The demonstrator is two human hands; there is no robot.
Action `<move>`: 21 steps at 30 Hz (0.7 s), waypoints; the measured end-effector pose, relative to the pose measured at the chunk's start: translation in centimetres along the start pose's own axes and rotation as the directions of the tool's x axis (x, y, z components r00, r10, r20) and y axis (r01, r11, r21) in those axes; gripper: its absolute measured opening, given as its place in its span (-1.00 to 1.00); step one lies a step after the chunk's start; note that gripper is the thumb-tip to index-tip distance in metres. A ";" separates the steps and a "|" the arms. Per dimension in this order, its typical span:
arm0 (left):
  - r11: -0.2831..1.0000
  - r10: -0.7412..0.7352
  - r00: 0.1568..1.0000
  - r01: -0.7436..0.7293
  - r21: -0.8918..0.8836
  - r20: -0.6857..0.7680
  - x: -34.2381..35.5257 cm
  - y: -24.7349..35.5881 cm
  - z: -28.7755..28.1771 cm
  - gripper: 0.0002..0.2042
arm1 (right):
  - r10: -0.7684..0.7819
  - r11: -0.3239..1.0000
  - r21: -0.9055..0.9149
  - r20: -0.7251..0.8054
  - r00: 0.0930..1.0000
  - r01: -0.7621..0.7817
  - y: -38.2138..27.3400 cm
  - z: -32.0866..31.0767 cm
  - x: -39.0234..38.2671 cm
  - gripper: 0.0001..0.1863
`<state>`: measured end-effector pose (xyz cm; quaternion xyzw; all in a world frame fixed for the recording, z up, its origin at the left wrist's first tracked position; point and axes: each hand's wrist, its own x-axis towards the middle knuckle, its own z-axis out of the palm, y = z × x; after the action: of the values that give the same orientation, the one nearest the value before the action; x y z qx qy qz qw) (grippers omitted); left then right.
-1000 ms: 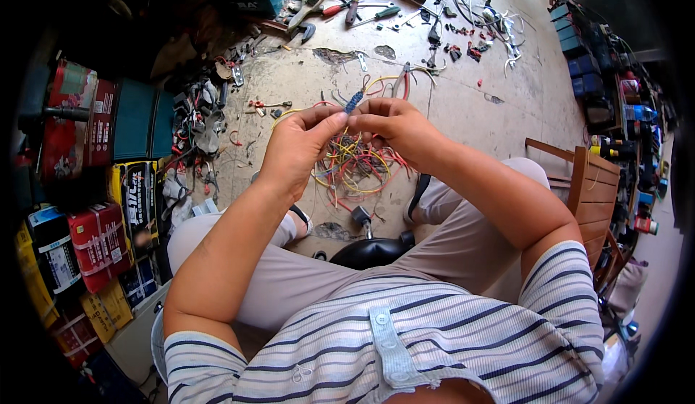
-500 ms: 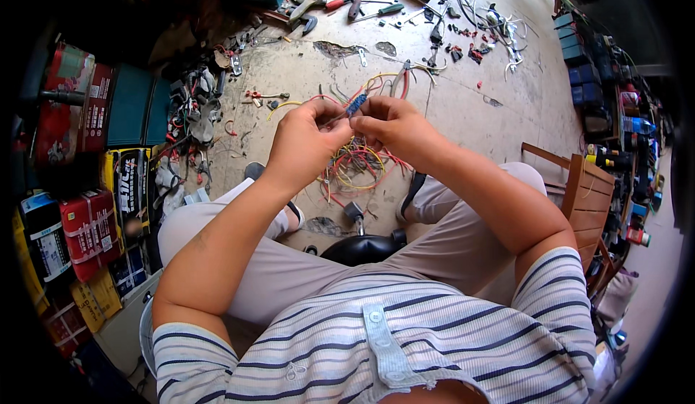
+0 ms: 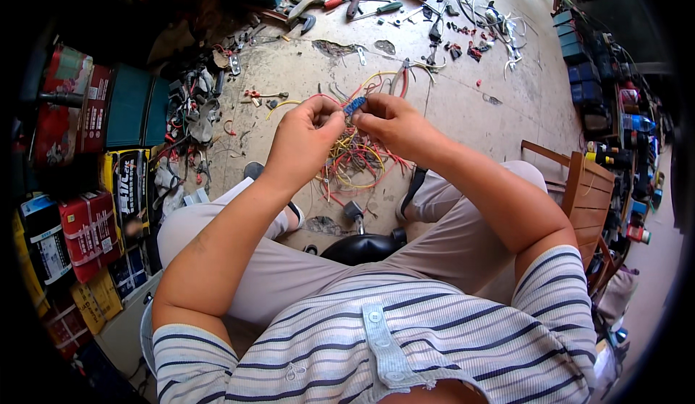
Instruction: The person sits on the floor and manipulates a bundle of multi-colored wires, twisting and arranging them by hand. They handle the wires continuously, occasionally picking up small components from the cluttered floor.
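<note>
Between my fingertips is a small, knobbly blue bundle (image 3: 353, 105), apparently coiled wire, held at a slant. My left hand (image 3: 308, 132) is closed in a pinch at its lower-left end, where the fine detail is hidden by my fingers. My right hand (image 3: 391, 125) grips its upper-right end with thumb and forefinger. Just below both hands, a loose tangle of red, yellow and grey wires (image 3: 356, 165) lies on the worn floor. Red-handled pliers (image 3: 402, 82) rest above my right hand.
Screwdrivers (image 3: 384, 9), a brush (image 3: 311, 2) and wire scraps (image 3: 499, 24) lie farther ahead. Stacked boxes (image 3: 87, 230) and a heap of parts (image 3: 203, 114) line the left. A wooden chair (image 3: 590, 194) and crowded shelving (image 3: 608, 93) stand right. A black cushioned seat (image 3: 362, 252) sits between my legs.
The blue bundle has tipped flatter, and my fingers have shifted around it, the left thumb rising slightly over the last half second. The view has shifted a little since a second ago.
</note>
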<state>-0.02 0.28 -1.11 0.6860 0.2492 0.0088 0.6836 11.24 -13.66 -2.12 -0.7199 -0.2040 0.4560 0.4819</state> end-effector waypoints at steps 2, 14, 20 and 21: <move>0.999 -0.017 1.000 0.017 -0.039 0.004 -0.1 0.1 -0.1 -0.89 | 0.019 0.999 0.039 0.023 1.000 -0.020 -0.1 0.0 -0.2 -0.74; 0.982 -0.104 0.995 0.103 -0.156 0.004 -0.6 1.0 -0.1 -0.90 | -0.023 0.975 0.223 0.026 0.999 0.016 -0.8 -1.1 -0.3 -0.70; 0.910 -0.254 0.964 0.265 -0.318 0.075 -0.7 1.8 -0.3 -0.94 | -0.135 0.984 0.120 0.038 0.990 0.129 -1.1 -1.6 -0.1 -0.73; 0.920 -0.247 0.967 0.256 -0.296 0.069 -0.7 1.8 -0.3 -0.94 | -0.214 0.977 0.031 0.037 0.976 0.212 -1.5 -1.9 -0.3 -0.74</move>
<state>-0.12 0.45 0.82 0.5354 0.3204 -0.0515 0.7797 12.99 -14.16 -0.43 -0.6781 -0.2835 0.4188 0.5333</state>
